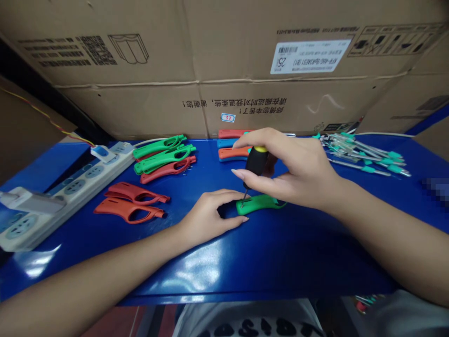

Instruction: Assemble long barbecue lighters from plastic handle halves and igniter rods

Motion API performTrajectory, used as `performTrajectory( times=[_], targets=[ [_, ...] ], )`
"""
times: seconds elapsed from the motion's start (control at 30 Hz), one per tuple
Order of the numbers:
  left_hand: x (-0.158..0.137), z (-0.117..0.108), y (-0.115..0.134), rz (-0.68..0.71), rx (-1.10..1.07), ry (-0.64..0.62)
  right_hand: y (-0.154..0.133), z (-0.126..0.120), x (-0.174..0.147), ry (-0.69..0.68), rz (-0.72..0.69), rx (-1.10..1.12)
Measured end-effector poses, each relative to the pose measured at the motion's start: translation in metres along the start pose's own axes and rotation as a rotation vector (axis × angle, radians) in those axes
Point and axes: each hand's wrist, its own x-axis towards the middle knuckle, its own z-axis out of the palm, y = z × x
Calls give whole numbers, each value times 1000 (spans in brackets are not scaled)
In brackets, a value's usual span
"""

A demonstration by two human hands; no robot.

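My right hand [280,168] is closed around a screwdriver [257,161] with a black and yellow grip. Its tip points down at the left end of a green lighter handle [261,203], which lies on the blue table. At that same end, my left hand [213,213] holds the handle between thumb and fingers. Part of the handle's right side is hidden under my right hand. Behind my right hand lies a stack of red, blue and orange lighter handles [229,153], partly covered.
Green and red lighter handle shells [163,157] lie at the back left, with red-orange shells [131,206] nearer. A power strip [66,196] with plugs runs along the left. Metal rods with teal parts [365,152] are piled at the right. A cardboard box [210,56] stands behind.
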Motion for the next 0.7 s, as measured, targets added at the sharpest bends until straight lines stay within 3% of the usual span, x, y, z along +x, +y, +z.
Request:
performTrajectory(
  times=[0.7],
  targets=[
    [1, 0, 1, 6, -25, 22, -2, -1, 0, -18, -29, -31]
  ],
)
